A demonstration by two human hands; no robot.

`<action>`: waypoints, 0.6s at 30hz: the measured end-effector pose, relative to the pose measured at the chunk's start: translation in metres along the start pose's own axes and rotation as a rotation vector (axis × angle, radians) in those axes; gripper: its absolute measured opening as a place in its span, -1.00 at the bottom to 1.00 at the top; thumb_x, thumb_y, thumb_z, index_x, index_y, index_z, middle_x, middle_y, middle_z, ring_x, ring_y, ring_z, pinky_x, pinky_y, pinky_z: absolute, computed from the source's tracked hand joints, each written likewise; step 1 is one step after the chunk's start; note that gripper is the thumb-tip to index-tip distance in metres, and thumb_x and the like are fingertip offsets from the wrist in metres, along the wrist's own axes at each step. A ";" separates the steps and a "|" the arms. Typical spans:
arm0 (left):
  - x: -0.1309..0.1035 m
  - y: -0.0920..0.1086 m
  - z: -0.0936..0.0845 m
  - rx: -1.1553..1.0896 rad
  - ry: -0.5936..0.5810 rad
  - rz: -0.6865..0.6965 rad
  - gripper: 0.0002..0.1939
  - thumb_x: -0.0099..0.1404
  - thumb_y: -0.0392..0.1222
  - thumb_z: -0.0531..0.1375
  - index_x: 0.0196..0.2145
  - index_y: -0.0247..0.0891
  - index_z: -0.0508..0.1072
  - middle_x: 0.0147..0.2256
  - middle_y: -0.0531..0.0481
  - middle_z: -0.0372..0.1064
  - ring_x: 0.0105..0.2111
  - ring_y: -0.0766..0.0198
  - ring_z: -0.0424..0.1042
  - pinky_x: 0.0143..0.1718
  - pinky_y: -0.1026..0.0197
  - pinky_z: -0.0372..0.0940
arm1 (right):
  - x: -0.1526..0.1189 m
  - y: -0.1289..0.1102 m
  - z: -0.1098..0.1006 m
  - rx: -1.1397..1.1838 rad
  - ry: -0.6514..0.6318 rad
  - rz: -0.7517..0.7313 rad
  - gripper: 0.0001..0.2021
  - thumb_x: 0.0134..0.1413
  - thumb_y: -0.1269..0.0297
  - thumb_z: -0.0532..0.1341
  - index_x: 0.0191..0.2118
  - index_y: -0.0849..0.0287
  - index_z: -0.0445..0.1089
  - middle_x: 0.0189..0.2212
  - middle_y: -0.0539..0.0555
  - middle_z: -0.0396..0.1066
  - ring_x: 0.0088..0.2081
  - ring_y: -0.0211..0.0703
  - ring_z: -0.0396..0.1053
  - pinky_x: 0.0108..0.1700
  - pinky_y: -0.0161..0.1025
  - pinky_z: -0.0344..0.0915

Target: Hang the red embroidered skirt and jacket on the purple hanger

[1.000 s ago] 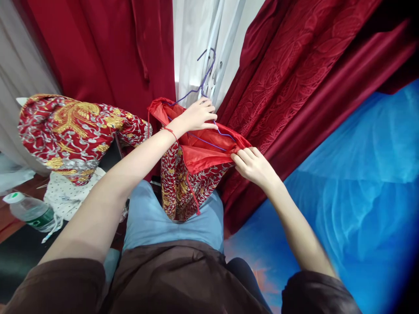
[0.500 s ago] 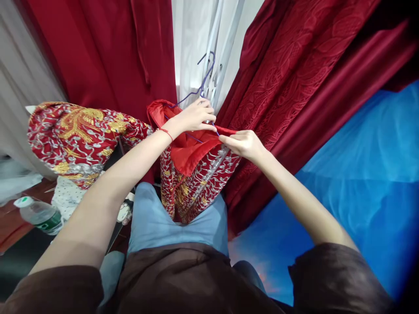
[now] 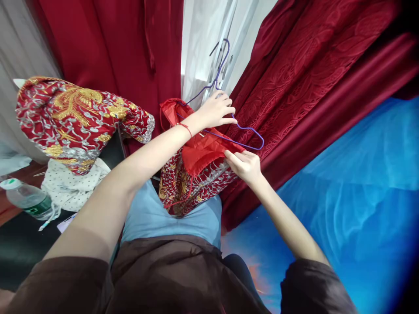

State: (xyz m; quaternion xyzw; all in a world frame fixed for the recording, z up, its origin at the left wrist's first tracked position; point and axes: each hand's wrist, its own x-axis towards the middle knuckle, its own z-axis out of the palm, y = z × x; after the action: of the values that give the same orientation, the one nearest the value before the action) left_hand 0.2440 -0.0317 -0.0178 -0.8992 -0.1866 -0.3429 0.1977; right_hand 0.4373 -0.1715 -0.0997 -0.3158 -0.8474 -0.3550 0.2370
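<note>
A purple wire clothes hanger (image 3: 252, 129) has its hook pointing up and its left end inside the red satin top of a garment (image 3: 199, 158). Its right end sticks out above the cloth. My left hand (image 3: 218, 109) is closed on the hanger below the hook; its palm side is hidden. With thumb and fingers, my right hand (image 3: 245, 168) pinches the satin edge just under the hanger's free corner. Below, the garment's red cloth with silver and gold embroidery hangs down to my lap. A thin red cord dangles from it.
At left lies another red piece with gold and silver embroidery (image 3: 78, 113). Near it are a dotted white cloth pouch (image 3: 70, 187) and a plastic bottle (image 3: 31, 200). Red curtains (image 3: 108, 48) hang ahead, with white metal poles between them; a blue backdrop (image 3: 343, 196) is at right.
The hanger's right end, formerly at the cloth by my right hand, now shows free above the satin edge. My left hand has shifted right with the hanger; my right hand sits slightly lower.
</note>
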 end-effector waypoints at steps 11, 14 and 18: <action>-0.130 -0.055 -0.014 0.142 0.000 -0.862 -0.19 0.34 -0.01 0.07 0.43 -0.32 -0.11 0.40 -0.35 -0.09 0.41 -0.21 -0.16 0.37 -0.26 -0.16 | 0.024 -0.022 0.015 0.085 0.024 -0.278 -0.78 0.35 0.42 0.06 -0.07 0.12 0.44 -0.64 -0.13 0.18 -0.61 -0.34 0.03 -0.45 -0.28 0.03; -0.179 -0.074 -0.002 0.074 -0.239 -1.086 0.02 0.23 0.01 0.18 0.44 -0.43 -0.26 0.42 -0.48 -0.25 0.41 -0.31 -0.16 0.33 -0.30 -0.08 | 0.028 -0.048 0.001 0.103 0.143 -0.526 -0.80 0.27 0.48 0.15 -0.06 0.08 0.38 -0.61 -0.16 0.13 -0.60 -0.36 0.02 -0.46 -0.29 0.03; -0.203 -0.063 0.013 0.104 -0.415 -0.831 0.10 0.13 -0.05 0.28 0.43 -0.51 -0.20 0.43 -0.56 -0.39 0.44 -0.29 -0.29 0.35 -0.27 -0.17 | 0.030 -0.081 -0.013 0.150 0.271 -0.698 -0.85 0.21 0.42 0.22 -0.11 0.14 0.38 -0.60 -0.15 0.10 -0.60 -0.37 0.02 -0.48 -0.29 0.06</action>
State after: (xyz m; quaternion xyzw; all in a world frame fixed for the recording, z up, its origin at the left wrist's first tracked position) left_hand 0.0809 -0.0125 -0.1527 -0.7867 -0.5836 -0.1959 0.0467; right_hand 0.3618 -0.2149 -0.1090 0.0600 -0.8885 -0.3901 0.2342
